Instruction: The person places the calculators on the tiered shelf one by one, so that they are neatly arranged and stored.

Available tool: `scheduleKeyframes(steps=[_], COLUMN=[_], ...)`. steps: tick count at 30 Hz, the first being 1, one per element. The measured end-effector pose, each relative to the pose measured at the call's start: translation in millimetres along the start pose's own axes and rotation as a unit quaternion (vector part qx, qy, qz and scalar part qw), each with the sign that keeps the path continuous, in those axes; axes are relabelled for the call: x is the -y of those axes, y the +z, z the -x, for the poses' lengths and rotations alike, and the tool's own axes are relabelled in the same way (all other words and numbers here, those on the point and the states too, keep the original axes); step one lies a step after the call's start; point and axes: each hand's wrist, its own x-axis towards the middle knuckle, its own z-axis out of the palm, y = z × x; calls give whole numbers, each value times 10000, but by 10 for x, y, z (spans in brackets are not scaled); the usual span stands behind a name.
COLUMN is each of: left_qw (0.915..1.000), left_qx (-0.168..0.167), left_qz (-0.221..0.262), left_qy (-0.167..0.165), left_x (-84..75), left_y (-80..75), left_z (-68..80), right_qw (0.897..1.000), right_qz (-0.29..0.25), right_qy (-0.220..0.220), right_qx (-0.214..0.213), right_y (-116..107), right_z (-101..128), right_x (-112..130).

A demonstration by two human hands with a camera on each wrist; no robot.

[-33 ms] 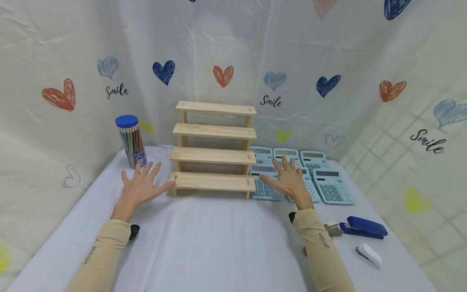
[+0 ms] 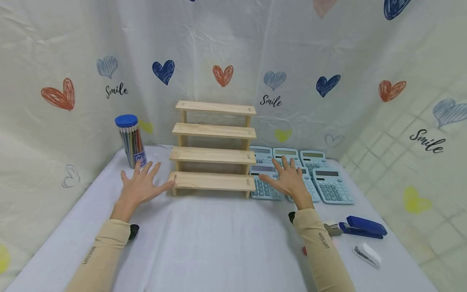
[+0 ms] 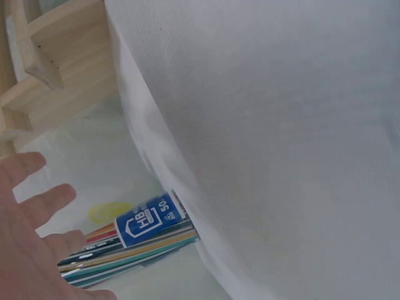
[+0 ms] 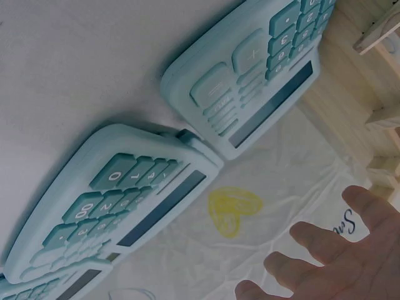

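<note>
At near side of table (image 2: 219, 251), free stretch of white cloth between beige sleeves (image 2: 96, 257). Toward right edge, small white tool (image 2: 367, 254), then blue stapler (image 2: 365, 227). Farther, left hand (image 2: 138, 190) and right hand (image 2: 290, 184), fingers spread wide, grasping nothing. About right hand, pale-blue calculators (image 2: 333, 186) in two rows, teal keys, dark displays, just beside four-tier wooden rack (image 2: 213, 155). Beyond left hand, blue-lidded pencil jar (image 2: 131, 142), blue label, upright near back left corner. Behind, heart-printed sheet (image 2: 248, 36).
</note>
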Motion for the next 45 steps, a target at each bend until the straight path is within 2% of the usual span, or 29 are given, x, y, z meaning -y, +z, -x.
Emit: scheduleKeyframes(steps=[16,21,28,33,37,41,45], left_qw=[9999,9999,9997,9992,9985,9962,9933], left_qx=[10,39,199,234,289,385,501], left_qz=[29,43,92,209,208,219,250], left_qy=[112,99,117,256,421,749,1007], left_x=[-60,-46,-41,-62,-92,-162,-231], left_y=[1,-13,16,44,77,114,143], left_z=[-33,-34,-24,-18,-4,-13,-39], right_qw=[9997,9995,9997,9981,9934,9854,9797], right_qz=[-66,-204,-35,96,174,463,606], right_qy=[235,252,210,235,346,567,836], right_qx=[-68,-18,145,563,1083,1540,1718], right_y=[-116,-119,-76,-20,62,190,318], right_z=[111,110,93,19,-70,-173,-235], right_x=[-145,-166,-148,-23,119,206,258])
